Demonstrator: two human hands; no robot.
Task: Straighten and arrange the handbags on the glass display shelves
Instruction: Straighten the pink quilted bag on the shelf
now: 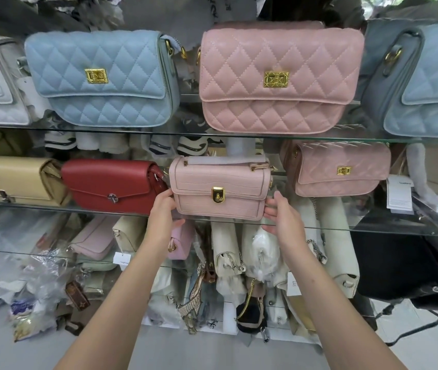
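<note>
A small pink croc-textured handbag [220, 182] with a gold clasp stands upright on the middle glass shelf [359, 227], at its front edge. My left hand [163, 212] grips its lower left corner, thumb up the side and fingers under the base. At the lower right corner my right hand [282, 212] holds it the same way. A red flap bag [111, 182] sits close on its left. To the right, with a gap between, is a pink quilted bag [340, 169]. On the upper shelf [180, 133] stand a blue quilted bag [100, 78] and a large pink quilted bag [279, 78].
A beige bag [12, 180] lies at the far left of the middle shelf. More quilted bags sit at both ends of the upper shelf. Below, cream bags and plastic-wrapped stock [260, 252] crowd the lower shelves. A black bag [399, 263] and a white paper tag [399, 193] are at the right.
</note>
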